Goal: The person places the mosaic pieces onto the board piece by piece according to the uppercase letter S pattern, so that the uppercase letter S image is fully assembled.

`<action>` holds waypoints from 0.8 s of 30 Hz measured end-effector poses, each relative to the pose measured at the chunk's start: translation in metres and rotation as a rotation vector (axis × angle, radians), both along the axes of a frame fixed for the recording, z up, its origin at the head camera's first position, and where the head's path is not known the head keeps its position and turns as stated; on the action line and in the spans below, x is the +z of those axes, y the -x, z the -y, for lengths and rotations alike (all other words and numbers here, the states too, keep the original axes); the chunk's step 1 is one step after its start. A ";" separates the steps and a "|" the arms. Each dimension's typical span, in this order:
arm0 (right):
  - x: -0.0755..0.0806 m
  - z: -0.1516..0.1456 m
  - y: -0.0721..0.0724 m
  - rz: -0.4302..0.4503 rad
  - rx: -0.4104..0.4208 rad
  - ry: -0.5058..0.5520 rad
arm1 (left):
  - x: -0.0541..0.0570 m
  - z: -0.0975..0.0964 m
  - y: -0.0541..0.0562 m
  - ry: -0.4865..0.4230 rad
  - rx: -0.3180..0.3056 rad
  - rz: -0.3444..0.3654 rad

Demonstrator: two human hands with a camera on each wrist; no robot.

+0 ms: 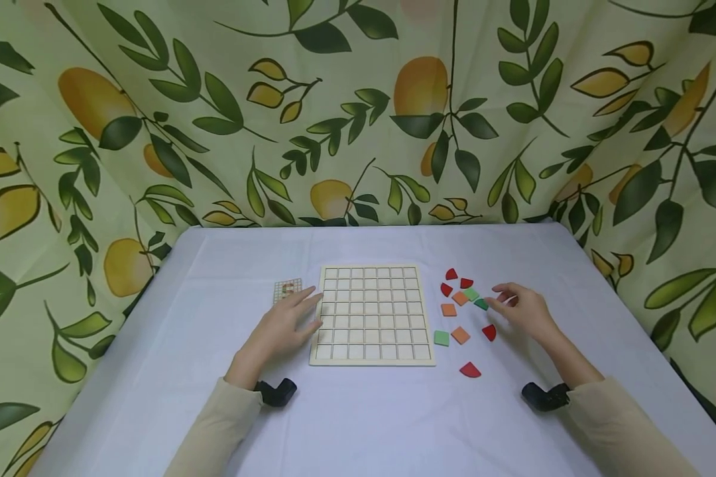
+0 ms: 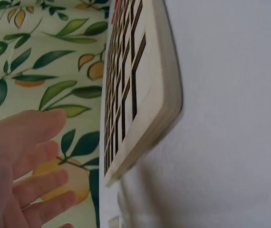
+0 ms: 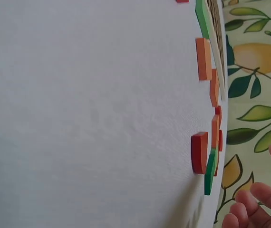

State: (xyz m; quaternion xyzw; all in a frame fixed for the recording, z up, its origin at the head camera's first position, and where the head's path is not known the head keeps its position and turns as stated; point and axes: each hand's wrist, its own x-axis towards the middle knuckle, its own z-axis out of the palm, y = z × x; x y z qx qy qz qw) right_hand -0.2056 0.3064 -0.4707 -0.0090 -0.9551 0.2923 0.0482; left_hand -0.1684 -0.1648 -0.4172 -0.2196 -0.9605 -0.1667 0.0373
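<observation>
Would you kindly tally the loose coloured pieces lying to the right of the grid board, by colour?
Red pieces: 5
Orange pieces: 3
Light green pieces: 2
Dark green piece: 1
Total: 11

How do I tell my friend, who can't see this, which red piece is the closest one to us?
Find the big pale grid board on the white table. Go to the loose coloured pieces right of it. The red wedge is the one nearest you, by itself, with every other piece farther away.
</observation>
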 end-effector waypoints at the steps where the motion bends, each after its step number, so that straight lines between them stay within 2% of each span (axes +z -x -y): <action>1: 0.007 0.004 -0.006 0.025 0.002 0.017 | -0.001 -0.001 -0.001 0.010 -0.023 0.012; 5: 0.041 0.024 -0.031 0.083 0.018 0.061 | -0.002 -0.005 -0.007 0.037 -0.099 0.057; 7: 0.050 0.030 -0.038 0.114 0.017 0.074 | -0.002 -0.006 -0.009 0.044 -0.118 0.082; 13: 0.046 0.025 -0.048 0.221 0.010 0.090 | -0.004 -0.011 -0.013 0.090 -0.113 0.118; 17: 0.040 0.019 -0.052 0.230 0.025 0.095 | -0.006 -0.012 -0.014 0.118 -0.091 0.130; 24: 0.038 0.020 -0.055 0.241 0.042 0.109 | -0.007 -0.010 -0.015 0.106 -0.099 0.157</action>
